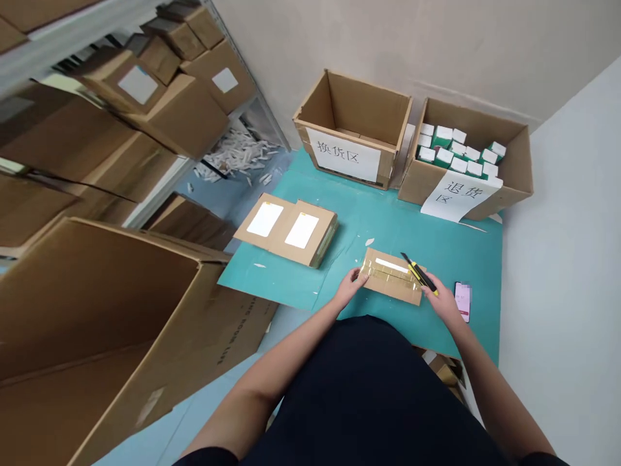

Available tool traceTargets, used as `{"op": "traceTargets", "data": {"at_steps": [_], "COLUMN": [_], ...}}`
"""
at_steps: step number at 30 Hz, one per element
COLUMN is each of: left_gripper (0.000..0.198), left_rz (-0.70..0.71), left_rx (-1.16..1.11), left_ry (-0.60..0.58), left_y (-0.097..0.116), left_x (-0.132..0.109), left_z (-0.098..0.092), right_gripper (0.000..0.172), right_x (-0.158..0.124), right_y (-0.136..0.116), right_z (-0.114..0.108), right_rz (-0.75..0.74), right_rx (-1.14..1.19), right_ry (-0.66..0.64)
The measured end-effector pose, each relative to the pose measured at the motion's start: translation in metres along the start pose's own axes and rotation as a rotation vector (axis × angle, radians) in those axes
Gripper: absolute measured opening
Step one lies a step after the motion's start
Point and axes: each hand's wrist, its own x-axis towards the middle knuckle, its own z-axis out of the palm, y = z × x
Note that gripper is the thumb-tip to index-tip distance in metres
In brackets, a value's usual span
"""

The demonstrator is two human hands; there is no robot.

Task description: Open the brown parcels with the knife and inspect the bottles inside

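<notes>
A flat cardboard parcel (pixel 391 277) lies on the teal mat (pixel 388 226), with clear tape across it and a white label strip. My left hand (pixel 350 288) grips the parcel's left edge. My right hand (pixel 439 294) holds a yellow-and-black utility knife (pixel 420 273) at the parcel's right side, its blade tip pointing up and left above the parcel. A phone (pixel 462 301) with a pixelated top lies just right of my right hand. Further left on the mat is an opened cardboard mailer (pixel 286 230) with white rectangles on it.
Two open cartons with paper signs (pixel 353 126) (pixel 466 155) stand beyond the mat, the right one holding several white-and-green boxes (pixel 451 149). Shelved cartons (pixel 165 97) and white scraps (pixel 237 155) lie to the left. A large open carton (pixel 97 323) looms near my left.
</notes>
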Motion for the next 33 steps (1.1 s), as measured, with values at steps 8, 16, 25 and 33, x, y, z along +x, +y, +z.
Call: {"op": "traceTargets", "data": {"at_steps": [8,16,25,33], "left_gripper": [0.051,0.051,0.053,0.05], "left_rz": [0.031,0.016,0.028,0.025], "left_rx": [-0.018,-0.019,0.015,0.027], "left_ry": [0.057,0.126,0.107,0.118], "left_y": [-0.009,-0.015,-0.011,-0.008], "left_x": [-0.003,-0.004,-0.007,-0.009], "left_z": [0.011,0.019,0.018,0.018], "right_gripper": [0.052,0.053,0.052,0.056], "right_x": [0.042,0.059,0.062,0.059], "right_y": [-0.044,-0.063,-0.072,-0.064], "right_z": [0.016,0.024,0.025,0.03], "right_rz": [-0.379,-0.453,-0.47,-0.48], "right_rx": [-0.56,-0.808,-0.89,-0.925], "right_ry": [-0.359,-0.539,-0.576,-0.561]}}
